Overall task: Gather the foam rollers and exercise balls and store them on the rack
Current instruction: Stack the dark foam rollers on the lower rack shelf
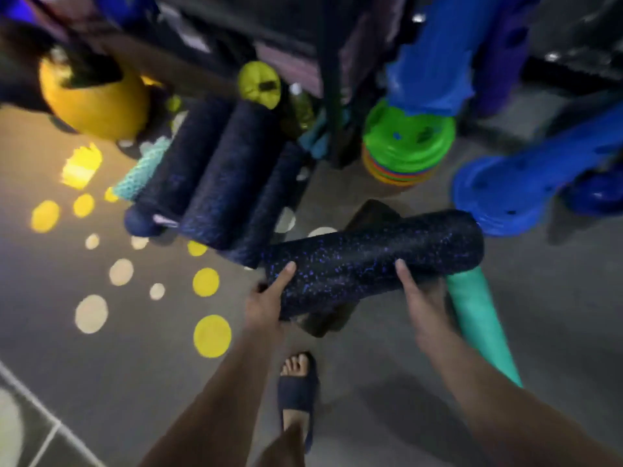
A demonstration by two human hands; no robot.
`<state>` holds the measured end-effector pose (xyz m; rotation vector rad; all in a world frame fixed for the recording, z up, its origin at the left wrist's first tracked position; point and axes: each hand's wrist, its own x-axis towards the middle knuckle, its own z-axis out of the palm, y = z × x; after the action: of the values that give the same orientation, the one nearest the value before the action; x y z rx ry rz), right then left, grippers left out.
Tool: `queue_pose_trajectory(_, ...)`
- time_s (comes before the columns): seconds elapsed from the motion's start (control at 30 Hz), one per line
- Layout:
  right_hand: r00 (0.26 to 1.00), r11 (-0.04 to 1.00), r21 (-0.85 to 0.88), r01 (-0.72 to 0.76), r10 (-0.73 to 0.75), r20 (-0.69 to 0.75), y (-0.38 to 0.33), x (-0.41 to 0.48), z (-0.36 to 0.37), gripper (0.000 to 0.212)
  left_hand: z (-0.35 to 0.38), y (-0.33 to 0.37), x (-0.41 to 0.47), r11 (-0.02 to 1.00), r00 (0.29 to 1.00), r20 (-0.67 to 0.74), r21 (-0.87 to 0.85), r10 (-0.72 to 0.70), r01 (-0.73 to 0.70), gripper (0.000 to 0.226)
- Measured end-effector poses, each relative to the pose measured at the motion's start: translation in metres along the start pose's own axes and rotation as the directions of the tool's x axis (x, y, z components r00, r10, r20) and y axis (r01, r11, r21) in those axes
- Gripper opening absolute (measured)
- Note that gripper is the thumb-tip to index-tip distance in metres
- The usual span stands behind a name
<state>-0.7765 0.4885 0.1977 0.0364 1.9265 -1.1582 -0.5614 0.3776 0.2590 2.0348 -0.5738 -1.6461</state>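
A black foam roller with purple speckles [371, 261] lies across the middle of the view, held at both ends. My left hand [266, 298] grips its near left end, thumb on top. My right hand [421, 298] grips it right of centre and also has a teal foam roller [478, 318] under its fingers. Three dark speckled rollers [215, 173] lie side by side on the lowest level of the black rack [332, 96], just up-left of the held one. A yellow exercise ball [97, 106] sits at the rack's left. A teal mesh roller [141, 170] lies beside the dark ones.
A stack of green and orange discs [404, 146] stands right of the rack post. Blue plastic equipment [505, 190] fills the right side. A small lime ball [259, 82] and a bottle [300, 106] sit behind the rollers. My sandalled foot [296, 389] is below. Yellow and white dots mark the floor.
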Motion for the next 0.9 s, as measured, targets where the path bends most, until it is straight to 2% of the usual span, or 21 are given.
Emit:
queue_pose_trajectory(0.07,0.989,1.000,-0.030,-0.004,0.008,0.145,-0.002,-0.005,0.093,0.109,-0.051,0.020,0.034,0.994,0.998,0.004,-0.087,-0.062,0.062,0.032)
queue_pose_trajectory(0.17,0.975,0.995,-0.084,-0.062,0.078,0.208,-0.009,-0.008,0.197,0.120,-0.102,0.052,0.080,0.983,0.996,-0.007,-0.157,-0.093,0.091,0.040)
queue_pose_trajectory(0.27,0.978,0.976,-0.211,-0.045,0.087,0.192,-0.022,-0.006,0.252,0.099,-0.112,0.073,0.102,0.985,0.994,0.030,-0.133,-0.107,0.110,0.034)
queue_pose_trajectory(0.33,0.985,0.949,-0.313,-0.034,0.085,0.153,-0.022,-0.001,0.264,0.091,-0.102,0.080,0.101,0.975,0.985,0.046,-0.143,-0.165,0.170,0.033)
queue_pose_trajectory(0.43,0.985,0.898,-0.440,0.018,0.058,0.160,-0.009,0.012,0.261,0.083,-0.088,0.038,0.143,0.937,0.966,0.032,-0.238,-0.257,0.257,0.036)
queue_pose_trajectory(0.5,0.985,0.856,-0.515,0.043,0.050,0.164,0.007,0.030,0.249,0.080,-0.076,0.008,0.166,0.938,0.965,0.015,-0.231,-0.262,0.258,0.048)
queue_pose_trajectory(0.6,0.990,0.801,-0.597,0.036,0.053,0.131,0.041,0.064,0.221,0.080,-0.056,-0.037,0.207,0.962,0.978,-0.033,-0.187,-0.208,0.199,0.046)
queue_pose_trajectory(0.67,0.989,0.791,-0.612,-0.010,0.098,0.110,0.069,0.088,0.199,0.084,-0.050,-0.057,0.236,0.987,0.984,-0.083,-0.051,-0.158,0.154,0.050)
queue_pose_trajectory(0.77,0.975,0.793,-0.609,-0.025,0.153,0.160,0.108,0.111,0.185,0.087,-0.053,-0.080,0.275,0.974,0.978,-0.204,0.206,-0.053,0.096,0.087)
queue_pose_trajectory(0.8,0.969,0.812,-0.582,-0.032,0.168,0.181,0.114,0.113,0.185,0.086,-0.051,-0.080,0.276,0.962,0.970,-0.243,0.264,-0.003,0.069,0.090)
queue_pose_trajectory(0.9,0.953,0.868,-0.494,-0.049,0.190,0.237,0.120,0.115,0.183,0.082,-0.031,-0.067,0.245,0.908,0.937,-0.305,0.418,0.169,-0.028,0.064)
